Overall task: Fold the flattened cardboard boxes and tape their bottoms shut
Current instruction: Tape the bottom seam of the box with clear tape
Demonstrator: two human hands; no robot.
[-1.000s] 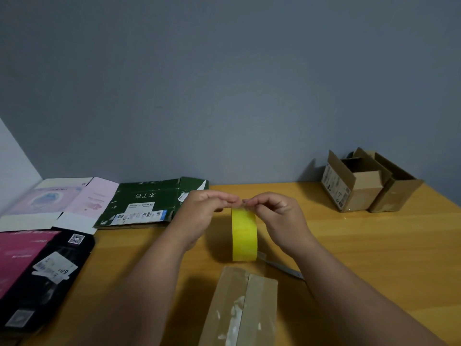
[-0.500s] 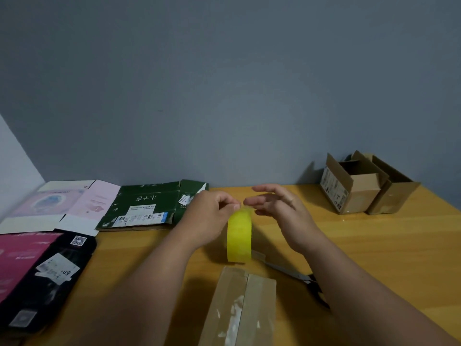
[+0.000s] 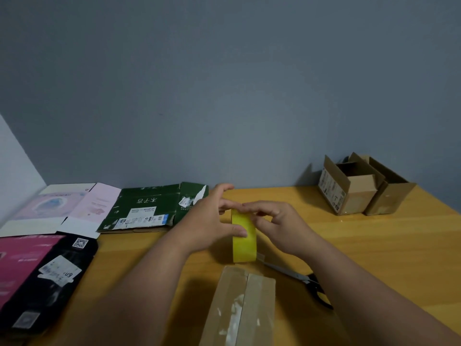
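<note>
Head view: yellow tape roll [image 3: 244, 237] upright on edge on the surface [image 3: 374, 245], just behind the folded box [image 3: 239, 310]; left hand [image 3: 212, 221] grips its side, right hand [image 3: 277, 223] picks with curled fingertips at its top. Step, as judged: finding the tape's free end. Next: peel a strip and draw it over the box's bottom seam.

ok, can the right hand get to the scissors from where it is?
Probably yes. The scissors lie uncovered on the table just beneath the right forearm, but the right hand is on the tape roll and must let go first.
</note>
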